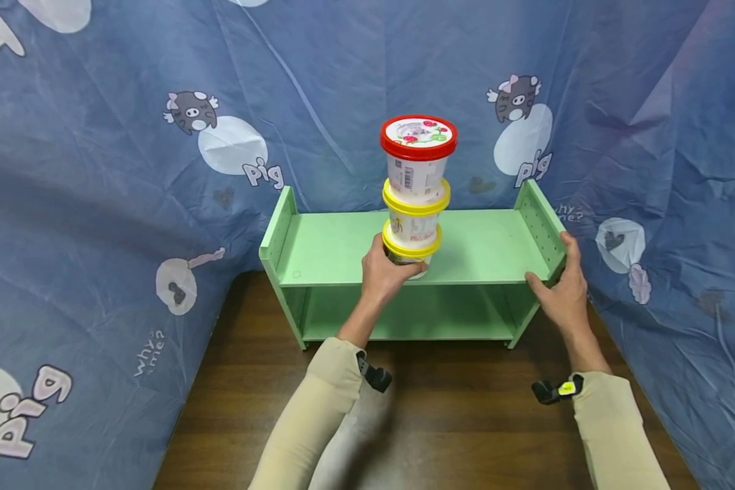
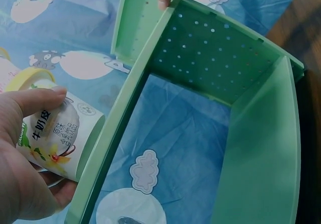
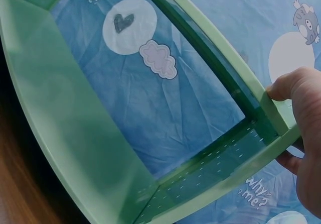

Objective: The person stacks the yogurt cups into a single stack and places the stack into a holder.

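A stack of three white tubs stands upright at the front of the top board of a green two-tier shelf. The top tub has a red lid; the middle tub and the bottom tub have yellow lids. My left hand grips the bottom tub, thumb across its printed front and fingers around the far side. At the shelf's right front corner, my right hand holds the side panel, its thumb on the front edge of the board and fingers outside the panel.
Below the top board is a lower board, with an open back showing the curtain. A blue curtain printed with pigs hangs behind and on both sides. The shelf stands on a brown wooden floor. Each wrist wears a dark camera band.
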A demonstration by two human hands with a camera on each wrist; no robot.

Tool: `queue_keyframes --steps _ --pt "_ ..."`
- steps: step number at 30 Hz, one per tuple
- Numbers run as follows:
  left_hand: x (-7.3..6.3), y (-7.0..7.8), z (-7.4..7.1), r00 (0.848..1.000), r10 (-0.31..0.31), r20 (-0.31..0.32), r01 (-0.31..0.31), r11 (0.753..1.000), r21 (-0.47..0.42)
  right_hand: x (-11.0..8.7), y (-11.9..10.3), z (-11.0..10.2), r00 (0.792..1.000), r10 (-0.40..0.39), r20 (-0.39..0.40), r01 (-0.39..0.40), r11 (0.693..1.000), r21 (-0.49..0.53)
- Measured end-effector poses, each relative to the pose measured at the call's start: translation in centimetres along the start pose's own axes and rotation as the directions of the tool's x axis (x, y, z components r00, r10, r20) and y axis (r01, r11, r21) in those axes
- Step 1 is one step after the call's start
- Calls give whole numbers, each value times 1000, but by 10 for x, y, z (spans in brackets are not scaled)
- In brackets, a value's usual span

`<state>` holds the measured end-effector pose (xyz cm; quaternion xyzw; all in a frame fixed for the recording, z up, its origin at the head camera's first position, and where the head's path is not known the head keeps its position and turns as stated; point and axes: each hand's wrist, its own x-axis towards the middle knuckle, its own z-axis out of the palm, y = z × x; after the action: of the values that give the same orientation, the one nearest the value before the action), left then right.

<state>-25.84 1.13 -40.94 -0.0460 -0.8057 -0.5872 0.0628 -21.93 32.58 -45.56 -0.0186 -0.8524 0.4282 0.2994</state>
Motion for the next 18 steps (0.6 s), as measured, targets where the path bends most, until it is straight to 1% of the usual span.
queue_keyframes --steps 5,11,18 --pt "5 -3 1 1000 3 -6 -3 1000 5 -1 -2 1 1000 -1 -6 1 1000 3" --pt "7 -6 3 1000 5 2 -5 1000 -10 -1 1 2 1000 -2 -9 2 1000 -3" --pt "11 -7 3 1000 -3 0 3 1000 -13 -2 3 4 999 -14 -30 14 1000 -4"
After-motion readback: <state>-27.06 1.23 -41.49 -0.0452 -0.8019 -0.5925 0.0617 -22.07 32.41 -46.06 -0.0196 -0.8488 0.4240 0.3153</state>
